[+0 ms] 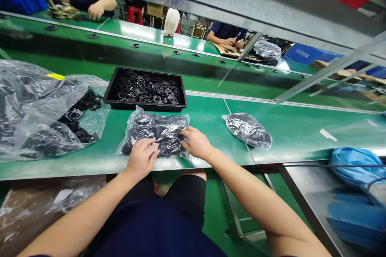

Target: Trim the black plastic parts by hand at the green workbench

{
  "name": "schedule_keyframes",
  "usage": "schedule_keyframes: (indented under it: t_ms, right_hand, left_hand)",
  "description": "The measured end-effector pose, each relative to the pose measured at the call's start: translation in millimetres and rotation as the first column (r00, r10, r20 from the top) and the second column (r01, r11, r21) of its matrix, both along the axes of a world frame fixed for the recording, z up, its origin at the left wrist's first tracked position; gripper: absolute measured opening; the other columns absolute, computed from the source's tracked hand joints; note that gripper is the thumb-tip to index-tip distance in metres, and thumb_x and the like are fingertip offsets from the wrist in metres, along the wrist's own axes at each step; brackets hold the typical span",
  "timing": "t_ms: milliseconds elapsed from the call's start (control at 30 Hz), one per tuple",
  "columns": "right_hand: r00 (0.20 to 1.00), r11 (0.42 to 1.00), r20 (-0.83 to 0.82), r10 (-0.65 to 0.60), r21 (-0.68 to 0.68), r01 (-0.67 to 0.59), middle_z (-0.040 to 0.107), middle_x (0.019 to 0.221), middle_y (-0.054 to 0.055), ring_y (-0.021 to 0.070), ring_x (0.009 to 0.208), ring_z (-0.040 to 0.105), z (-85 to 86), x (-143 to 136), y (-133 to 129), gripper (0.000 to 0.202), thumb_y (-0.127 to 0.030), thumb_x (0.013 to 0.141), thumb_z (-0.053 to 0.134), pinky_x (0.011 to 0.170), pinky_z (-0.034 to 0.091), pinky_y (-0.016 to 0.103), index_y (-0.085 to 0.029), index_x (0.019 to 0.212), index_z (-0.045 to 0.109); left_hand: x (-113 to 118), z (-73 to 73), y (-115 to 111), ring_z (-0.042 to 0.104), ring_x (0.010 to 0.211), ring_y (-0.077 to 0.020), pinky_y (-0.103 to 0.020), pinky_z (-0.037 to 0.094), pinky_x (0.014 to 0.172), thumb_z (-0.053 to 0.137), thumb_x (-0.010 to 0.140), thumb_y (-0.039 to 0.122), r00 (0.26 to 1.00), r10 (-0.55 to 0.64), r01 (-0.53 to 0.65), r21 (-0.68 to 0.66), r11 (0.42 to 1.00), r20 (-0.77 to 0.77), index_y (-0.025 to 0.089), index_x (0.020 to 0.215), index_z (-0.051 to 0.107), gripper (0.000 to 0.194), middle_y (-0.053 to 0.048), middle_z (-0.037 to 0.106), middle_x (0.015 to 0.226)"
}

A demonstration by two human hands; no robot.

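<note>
A clear plastic bag point(163, 124) packed with black plastic parts lies flat near the front edge of the green table. On its lower left part rests my left hand point(142, 156), with its fingers apart. My right hand point(196, 142) touches the bag's right end, fingers slightly bent and spread. Just behind the bag stands a black tray point(144, 107) heaped with small black ring-shaped parts point(150, 88). A second, smaller filled bag point(249, 129) lies to the right, apart from my hands.
At left sits a large open plastic bag point(39, 112) of black parts. Beyond a rail runs a green conveyor belt point(120, 60) carrying scattered parts. Co-workers' hands point(96, 10) show across it. A metal post point(313, 76) slants at right, above a blue cloth point(356, 164).
</note>
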State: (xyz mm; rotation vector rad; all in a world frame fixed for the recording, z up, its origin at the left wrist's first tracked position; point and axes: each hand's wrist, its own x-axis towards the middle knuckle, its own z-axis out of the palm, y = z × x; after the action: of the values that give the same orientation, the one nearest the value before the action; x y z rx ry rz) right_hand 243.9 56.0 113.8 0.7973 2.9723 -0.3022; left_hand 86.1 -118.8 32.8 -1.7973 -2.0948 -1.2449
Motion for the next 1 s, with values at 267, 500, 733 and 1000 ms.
schedule_keyframes:
  t_ms: [267, 500, 733, 1000]
  right_hand:
    - [0.947, 0.965, -0.242, 0.212, -0.100, -0.242, 0.058, 0.116, 0.009, 0.0187, 0.108, 0.052, 2.7, -37.7, -29.3, 0.030, -0.024, 0.086, 0.053, 0.095, 0.042, 0.032, -0.016, 0.114, 0.058]
    - [0.972, 0.972, -0.104, 0.212, -0.084, -0.221, 0.062, 0.106, 0.010, 0.0221, 0.104, 0.056, 4.4, -90.1, -72.0, 0.039, -0.049, 0.085, 0.052, 0.086, 0.046, 0.033, -0.018, 0.107, 0.062]
    - [0.987, 0.987, 0.125, 0.096, -0.137, -0.078, 0.069, 0.091, 0.007, 0.0215, 0.085, 0.064, 2.3, -114.0, -72.5, 0.025, -0.039, 0.086, 0.049, 0.071, 0.045, 0.029, -0.020, 0.088, 0.066]
    - [0.988, 0.974, 0.058, 0.142, -0.189, -0.129, 0.070, 0.086, 0.007, 0.0182, 0.079, 0.064, -4.2, -111.4, -68.4, 0.022, -0.026, 0.086, 0.043, 0.069, 0.041, 0.025, -0.018, 0.087, 0.064]
  left_hand:
    - [-72.8, 1.3, -35.8, 0.064, 0.083, -0.0214, -0.035, 0.050, 0.075, 0.064, 0.071, 0.046, 0.561, 0.457, -0.229, -0.401, 0.887, 0.691, 0.014, 0.111, 0.061, 0.051, -0.012, 0.067, 0.101]
    - [-49.8, -0.7, -23.1, 0.052, 0.057, -0.0121, -0.025, 0.041, 0.057, 0.069, 0.063, 0.050, 0.254, 0.284, -0.127, -0.260, 0.957, 0.925, 0.015, 0.080, 0.065, 0.039, -0.001, 0.063, 0.067]
    - [-35.1, -11.2, -25.0, 0.050, 0.056, -0.0136, -0.025, 0.038, 0.054, 0.056, 0.075, 0.049, 0.486, 0.376, -0.219, -0.307, 0.926, 0.789, 0.018, 0.074, 0.063, 0.032, 0.000, 0.060, 0.062]
    - [-40.1, 7.5, -29.6, 0.049, 0.054, -0.0131, -0.024, 0.038, 0.050, 0.059, 0.072, 0.053, 0.403, 0.336, -0.047, -0.348, 0.936, 0.851, 0.019, 0.083, 0.057, 0.036, 0.002, 0.057, 0.063]
